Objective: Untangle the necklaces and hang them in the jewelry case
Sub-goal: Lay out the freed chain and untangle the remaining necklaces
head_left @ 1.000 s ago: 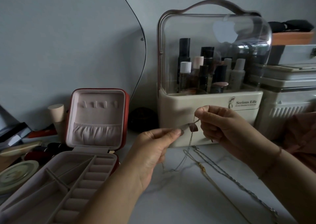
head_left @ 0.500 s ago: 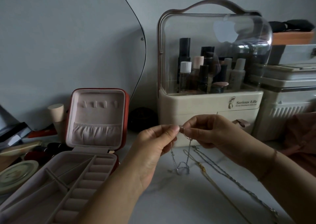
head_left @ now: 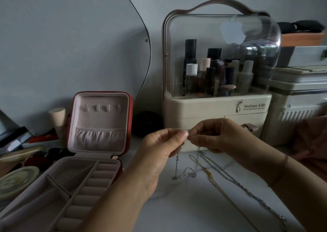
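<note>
Together, both hands (head_left: pixel 187 139) pinch what seems the silver necklace's (head_left: pixel 185 173) clasp above the table (head_left: pixel 177 210).

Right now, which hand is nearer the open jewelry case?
Left. The left hand is just to the right of the jewelry case, beside its hinge corner. The right hand is further right, pinching the silver necklace together with the left.

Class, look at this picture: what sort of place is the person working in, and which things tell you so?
Probably a dressing table at home. A clear-lidded organiser holds cosmetic bottles, an open jewelry case stands beside it, and a mirror's curved edge runs along the wall.
</note>
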The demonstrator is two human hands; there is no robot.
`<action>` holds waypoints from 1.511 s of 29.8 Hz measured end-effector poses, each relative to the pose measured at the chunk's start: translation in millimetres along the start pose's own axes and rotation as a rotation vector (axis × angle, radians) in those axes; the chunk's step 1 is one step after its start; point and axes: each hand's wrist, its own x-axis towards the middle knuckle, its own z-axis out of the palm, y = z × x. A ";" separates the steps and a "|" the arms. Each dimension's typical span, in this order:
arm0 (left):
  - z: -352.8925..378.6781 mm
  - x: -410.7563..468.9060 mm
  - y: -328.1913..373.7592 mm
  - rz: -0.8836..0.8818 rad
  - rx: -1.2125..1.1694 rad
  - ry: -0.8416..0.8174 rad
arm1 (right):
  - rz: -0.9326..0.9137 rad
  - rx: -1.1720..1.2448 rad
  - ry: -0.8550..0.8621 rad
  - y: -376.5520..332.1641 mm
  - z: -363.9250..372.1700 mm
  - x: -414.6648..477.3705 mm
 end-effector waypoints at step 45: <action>1.7 -2.5 -0.1 -0.108 -0.069 -0.057 | 0.008 0.221 0.024 5.4 -3.1 4.5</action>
